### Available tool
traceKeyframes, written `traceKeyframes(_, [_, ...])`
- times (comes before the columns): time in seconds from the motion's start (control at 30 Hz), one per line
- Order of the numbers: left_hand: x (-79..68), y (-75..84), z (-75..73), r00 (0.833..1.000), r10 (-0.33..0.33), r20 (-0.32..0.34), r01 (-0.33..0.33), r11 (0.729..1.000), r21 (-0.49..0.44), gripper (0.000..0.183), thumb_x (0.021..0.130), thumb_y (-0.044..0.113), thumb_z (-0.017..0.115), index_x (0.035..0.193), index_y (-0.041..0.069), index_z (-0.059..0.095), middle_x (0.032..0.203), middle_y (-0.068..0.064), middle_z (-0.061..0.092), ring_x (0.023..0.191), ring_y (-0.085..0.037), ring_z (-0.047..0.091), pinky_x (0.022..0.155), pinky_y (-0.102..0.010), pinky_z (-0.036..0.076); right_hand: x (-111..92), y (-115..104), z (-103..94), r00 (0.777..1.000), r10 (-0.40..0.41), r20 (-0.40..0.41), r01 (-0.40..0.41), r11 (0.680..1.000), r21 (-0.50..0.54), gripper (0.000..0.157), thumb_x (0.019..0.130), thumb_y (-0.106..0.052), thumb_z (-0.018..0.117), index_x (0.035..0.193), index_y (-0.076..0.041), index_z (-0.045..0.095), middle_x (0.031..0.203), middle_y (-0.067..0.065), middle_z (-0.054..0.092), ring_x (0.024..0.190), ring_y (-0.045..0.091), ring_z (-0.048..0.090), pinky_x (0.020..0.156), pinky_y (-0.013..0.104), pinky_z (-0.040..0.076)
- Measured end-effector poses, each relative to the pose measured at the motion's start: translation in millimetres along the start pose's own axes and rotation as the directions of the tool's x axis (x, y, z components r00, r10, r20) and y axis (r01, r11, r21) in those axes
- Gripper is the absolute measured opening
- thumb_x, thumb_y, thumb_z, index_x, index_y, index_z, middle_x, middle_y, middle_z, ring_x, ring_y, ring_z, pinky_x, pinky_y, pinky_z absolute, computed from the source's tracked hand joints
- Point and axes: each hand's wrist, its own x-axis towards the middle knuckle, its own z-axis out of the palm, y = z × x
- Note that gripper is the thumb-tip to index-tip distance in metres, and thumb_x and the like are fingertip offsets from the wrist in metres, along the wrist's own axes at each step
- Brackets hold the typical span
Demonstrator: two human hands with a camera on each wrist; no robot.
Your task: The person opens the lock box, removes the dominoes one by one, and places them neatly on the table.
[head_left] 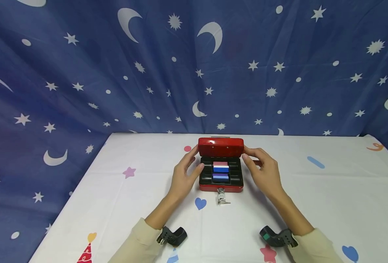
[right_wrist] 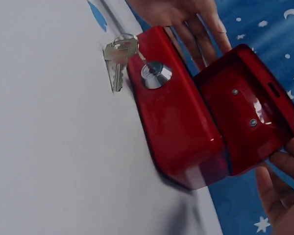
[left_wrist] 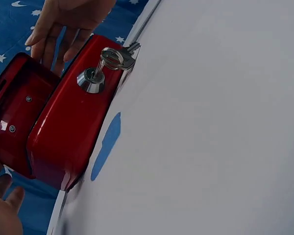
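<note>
A small red cash box [head_left: 210, 188] stands on the table with its lid [head_left: 221, 148] raised. Inside is a black compartment tray [head_left: 205, 178]. Pink, white and blue flat pieces [head_left: 221, 168] fill its middle compartment, and purple and blue ones [head_left: 220, 178] lie in front of them. A key [right_wrist: 118, 73] on a ring hangs from the round front lock [right_wrist: 156, 76]. My left hand [head_left: 182, 173] is at the box's left side, fingertips at the lid's edge and thumb near the tray. On the right, my right hand [head_left: 265, 173] has its fingertips by the lid's corner, fingers extended.
A white cloth [head_left: 141, 204] printed with hearts, stars and other shapes covers the table. Behind it hangs a dark blue curtain [head_left: 167, 80] with moons and stars. The box stands toward the table's far side. Black wrist devices [head_left: 172, 236] are worn on both arms.
</note>
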Motion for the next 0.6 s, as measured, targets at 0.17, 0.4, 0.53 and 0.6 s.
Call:
traceKeyframes(0.17, [4.0, -6.2, 4.0, 0.999, -0.034, -0.002, 0.034, 0.998, -0.06, 0.053, 0.092, -0.004, 0.058, 0.14, -0.013, 0.036, 0.141, -0.027, 0.042, 0.128, -0.042, 0.042, 0.101, -0.055, 0.037, 2, 9, 6.9, 1.0, 0.018, -0.019, -0.017, 0.996, 0.083, 0.028, 0.095, -0.017, 0.061, 0.119, -0.004, 0.066, 0.115, 0.006, 0.065, 0.106, 0.015, 0.057, 0.084, 0.013, 0.045])
traceKeyframes(0.4, [4.7, -14.1, 6.0, 0.995, -0.099, 0.012, 0.099, 0.992, -0.081, 0.053, 0.093, -0.001, 0.057, 0.142, -0.009, 0.037, 0.144, -0.023, 0.04, 0.131, -0.038, 0.039, 0.101, -0.054, 0.038, 0, 19, 13.1, 0.996, 0.088, -0.032, -0.081, 0.983, 0.163, 0.029, 0.098, -0.013, 0.055, 0.124, -0.004, 0.063, 0.121, 0.007, 0.063, 0.098, 0.024, 0.062, 0.084, 0.015, 0.047])
traceKeyframes(0.53, [5.3, -17.7, 4.1, 0.994, -0.097, 0.048, 0.101, 0.99, -0.094, 0.059, 0.092, 0.0, 0.06, 0.144, -0.007, 0.034, 0.147, -0.021, 0.037, 0.133, -0.037, 0.037, 0.102, -0.054, 0.037, 0, 21, 14.8, 0.994, 0.104, -0.034, -0.096, 0.977, 0.191, 0.029, 0.097, -0.007, 0.054, 0.124, 0.001, 0.061, 0.125, 0.012, 0.061, 0.094, 0.02, 0.062, 0.082, 0.015, 0.047])
traceKeyframes(0.6, [6.0, -20.0, 2.2, 0.992, -0.103, 0.076, 0.111, 0.988, -0.104, 0.064, 0.091, 0.001, 0.063, 0.146, -0.004, 0.032, 0.149, -0.019, 0.035, 0.135, -0.036, 0.035, 0.104, -0.054, 0.035, 0, 22, 14.8, 0.995, 0.1, -0.028, -0.092, 0.976, 0.197, 0.029, 0.097, -0.007, 0.053, 0.124, 0.001, 0.061, 0.125, 0.013, 0.061, 0.093, 0.016, 0.062, 0.082, 0.015, 0.047])
